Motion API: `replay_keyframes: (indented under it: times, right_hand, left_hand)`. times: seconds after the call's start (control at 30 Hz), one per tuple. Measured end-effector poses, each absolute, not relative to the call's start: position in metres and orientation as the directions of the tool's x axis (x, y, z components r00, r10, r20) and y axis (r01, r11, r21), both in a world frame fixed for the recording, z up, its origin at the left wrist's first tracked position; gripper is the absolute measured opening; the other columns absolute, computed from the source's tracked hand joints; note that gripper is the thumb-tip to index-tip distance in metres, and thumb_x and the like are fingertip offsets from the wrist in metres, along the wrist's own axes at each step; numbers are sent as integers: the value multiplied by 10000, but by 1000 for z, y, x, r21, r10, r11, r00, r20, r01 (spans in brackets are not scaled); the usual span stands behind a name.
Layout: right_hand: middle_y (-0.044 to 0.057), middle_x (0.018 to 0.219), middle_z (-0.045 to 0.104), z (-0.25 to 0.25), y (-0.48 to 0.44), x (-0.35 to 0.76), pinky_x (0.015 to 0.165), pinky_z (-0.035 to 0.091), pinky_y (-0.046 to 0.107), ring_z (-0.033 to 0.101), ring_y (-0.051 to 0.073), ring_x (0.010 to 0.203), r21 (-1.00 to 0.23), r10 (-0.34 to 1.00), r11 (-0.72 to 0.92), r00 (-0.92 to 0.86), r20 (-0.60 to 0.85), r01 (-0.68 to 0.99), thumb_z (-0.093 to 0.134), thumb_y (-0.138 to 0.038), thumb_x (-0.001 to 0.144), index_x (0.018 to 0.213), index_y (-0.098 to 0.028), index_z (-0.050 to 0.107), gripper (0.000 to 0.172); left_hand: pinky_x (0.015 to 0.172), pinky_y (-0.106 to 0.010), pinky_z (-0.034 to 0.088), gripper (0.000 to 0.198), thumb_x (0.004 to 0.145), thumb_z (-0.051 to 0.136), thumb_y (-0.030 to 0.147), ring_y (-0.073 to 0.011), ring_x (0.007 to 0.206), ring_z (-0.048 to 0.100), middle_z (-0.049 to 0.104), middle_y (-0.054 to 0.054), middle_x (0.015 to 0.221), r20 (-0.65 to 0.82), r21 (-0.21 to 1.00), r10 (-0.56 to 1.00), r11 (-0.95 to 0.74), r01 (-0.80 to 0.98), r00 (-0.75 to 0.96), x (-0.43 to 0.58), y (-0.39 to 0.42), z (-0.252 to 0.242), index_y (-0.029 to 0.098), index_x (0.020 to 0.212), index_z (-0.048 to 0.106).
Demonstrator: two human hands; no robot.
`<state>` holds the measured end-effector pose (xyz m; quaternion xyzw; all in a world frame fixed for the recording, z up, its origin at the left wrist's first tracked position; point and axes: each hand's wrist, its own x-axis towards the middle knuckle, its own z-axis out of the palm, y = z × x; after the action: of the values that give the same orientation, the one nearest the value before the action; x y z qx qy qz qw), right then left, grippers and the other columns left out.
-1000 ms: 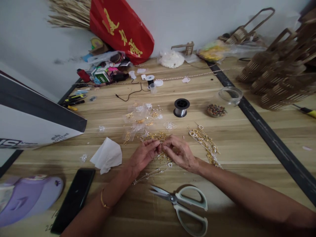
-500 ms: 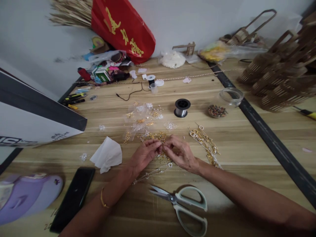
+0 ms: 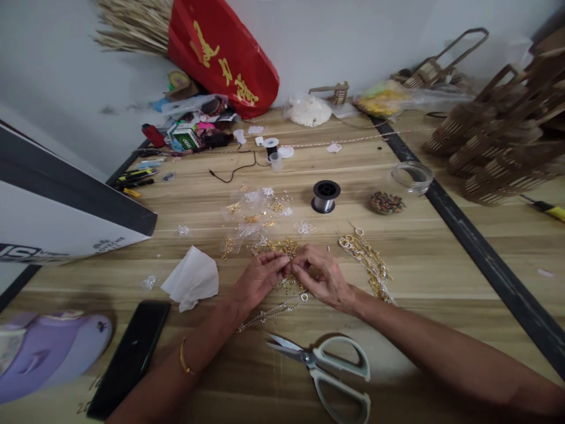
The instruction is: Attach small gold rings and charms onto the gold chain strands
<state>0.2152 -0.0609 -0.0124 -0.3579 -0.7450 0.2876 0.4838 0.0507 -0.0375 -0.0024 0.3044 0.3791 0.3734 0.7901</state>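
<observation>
My left hand (image 3: 258, 277) and my right hand (image 3: 322, 274) meet fingertip to fingertip over a small heap of gold beads (image 3: 282, 247) on the wooden table (image 3: 220, 353). Both pinch a tiny piece too small to name. A thin beaded chain (image 3: 271, 311) with a ring at its end trails from under my hands toward me. A pile of finished gold chains with rings (image 3: 368, 262) lies just right of my right hand. Small clear bags of gold findings (image 3: 251, 212) are spread beyond my fingers.
Scissors (image 3: 326, 368) lie near the front edge. A black phone (image 3: 128, 356), white tissue (image 3: 192, 277) and purple object (image 3: 48, 350) are at the left. A wire spool (image 3: 325, 195), bead dish (image 3: 386, 202), glass jar (image 3: 412, 175), red bag (image 3: 225, 53) and wicker baskets (image 3: 498, 141) stand farther back.
My hands stay together in the same pinch over the beads. The view has tilted slightly, so everything sits a little lower in frame.
</observation>
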Motion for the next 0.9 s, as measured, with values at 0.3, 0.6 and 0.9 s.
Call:
replay_keyframes:
  times: [0.3,0.6,0.9]
  right_hand:
    - [35,727,588,-16,-60,215,619,447,257,541,131,662,-780,819,568,-274,505,261,498,-186,886,826,-172,584,106]
    - [25,712,569,-16,-60,215,614,431,250,523,123,646,-780,817,572,-254,517,252,516,-177,877,824,-167,579,83]
    - [19,709,587,-17,-59,214,607,443,235,544,117,641,-809,842,537,-217,495,240,537,-236,887,858,-173,617,106]
  left_hand:
    - [595,-215,410,209,558,816,227,-74,559,529,616,5,581,-389,767,825,537,-353,410,52,-39,0,108,653,673]
    - [616,-223,400,228,555,817,267,-88,579,523,609,-1,587,-376,804,833,511,-304,407,53,-40,2,117,661,682]
    - [685,-222,393,150,667,737,270,-102,661,504,595,14,649,-202,971,929,231,-59,310,45,-38,4,143,682,658]
